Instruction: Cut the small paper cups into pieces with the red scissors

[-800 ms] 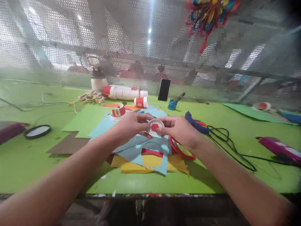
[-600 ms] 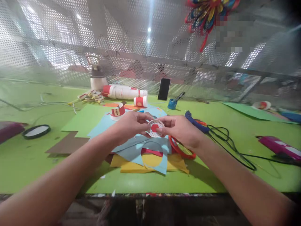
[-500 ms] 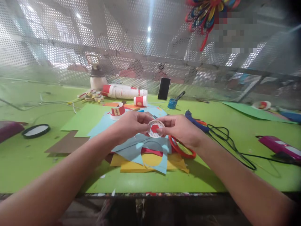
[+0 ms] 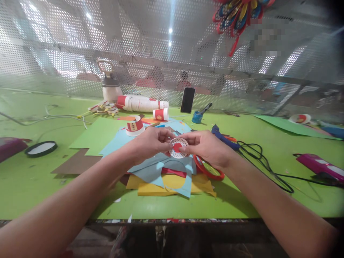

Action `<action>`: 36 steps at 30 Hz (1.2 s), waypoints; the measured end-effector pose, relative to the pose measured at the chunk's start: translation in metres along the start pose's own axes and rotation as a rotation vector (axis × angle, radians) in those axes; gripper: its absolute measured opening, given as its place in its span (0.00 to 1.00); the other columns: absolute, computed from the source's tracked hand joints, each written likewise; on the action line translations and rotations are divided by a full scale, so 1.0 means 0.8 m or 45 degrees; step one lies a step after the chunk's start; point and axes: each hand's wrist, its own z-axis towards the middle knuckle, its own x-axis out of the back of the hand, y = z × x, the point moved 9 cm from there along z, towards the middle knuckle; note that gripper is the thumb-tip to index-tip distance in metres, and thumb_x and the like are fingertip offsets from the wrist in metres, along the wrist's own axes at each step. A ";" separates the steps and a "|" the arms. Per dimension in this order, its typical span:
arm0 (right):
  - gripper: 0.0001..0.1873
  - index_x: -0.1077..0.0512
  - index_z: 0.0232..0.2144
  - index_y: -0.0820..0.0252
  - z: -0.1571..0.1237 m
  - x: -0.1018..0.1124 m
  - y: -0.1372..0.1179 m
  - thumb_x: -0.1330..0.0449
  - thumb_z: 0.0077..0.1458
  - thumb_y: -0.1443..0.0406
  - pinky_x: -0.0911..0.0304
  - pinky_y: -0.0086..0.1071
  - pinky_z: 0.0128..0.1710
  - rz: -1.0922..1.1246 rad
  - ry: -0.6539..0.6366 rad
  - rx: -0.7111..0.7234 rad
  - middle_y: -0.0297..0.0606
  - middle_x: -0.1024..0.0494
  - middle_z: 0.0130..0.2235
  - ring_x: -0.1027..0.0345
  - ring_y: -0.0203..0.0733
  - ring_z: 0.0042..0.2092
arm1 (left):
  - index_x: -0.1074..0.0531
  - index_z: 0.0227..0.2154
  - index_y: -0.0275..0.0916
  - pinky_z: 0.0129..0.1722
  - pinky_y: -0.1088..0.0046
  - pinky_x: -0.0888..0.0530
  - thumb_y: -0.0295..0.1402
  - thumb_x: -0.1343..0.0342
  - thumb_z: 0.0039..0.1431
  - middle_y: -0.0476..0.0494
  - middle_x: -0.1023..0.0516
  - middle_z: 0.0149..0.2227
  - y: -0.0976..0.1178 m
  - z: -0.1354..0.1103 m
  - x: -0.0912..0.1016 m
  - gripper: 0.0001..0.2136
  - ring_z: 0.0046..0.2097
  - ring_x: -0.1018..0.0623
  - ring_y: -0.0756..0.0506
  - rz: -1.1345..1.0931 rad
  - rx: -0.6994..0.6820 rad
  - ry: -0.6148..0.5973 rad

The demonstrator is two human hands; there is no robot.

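Note:
Between my two hands is a small white paper disc (image 4: 178,153) with dark dots and a red shape in its middle. My left hand (image 4: 153,141) pinches its left edge, and my right hand (image 4: 205,145) grips the right edge with the thumb on its face. Under the hands lies a light blue paper sheet (image 4: 150,175) with a round hole, on top of yellow paper (image 4: 150,190). Scissors with red-orange handles (image 4: 217,176) rest beneath my right hand. A cut ring of a paper cup (image 4: 135,127) stands beyond my left hand.
A blue glue gun (image 4: 224,139) with a black cable lies right of my hands. Farther back are stacked paper cups (image 4: 145,104), a single cup (image 4: 160,114), a phone (image 4: 187,100), a blue jar (image 4: 197,117) and a spray bottle (image 4: 111,91). Green paper (image 4: 94,132) lies left.
Both hands keep their hold on the disc, which shifts very slightly and tilts a little more toward me. Everything else stays as it was.

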 end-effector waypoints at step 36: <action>0.11 0.20 0.32 0.62 0.008 -0.001 0.003 0.33 0.44 0.77 0.34 0.28 0.30 0.007 0.086 -0.030 0.32 0.19 0.27 0.28 0.34 0.29 | 0.27 0.30 0.33 0.30 0.72 0.27 0.22 0.38 0.48 0.48 0.25 0.24 -0.013 0.009 0.004 0.06 0.26 0.26 0.51 -0.046 0.005 0.042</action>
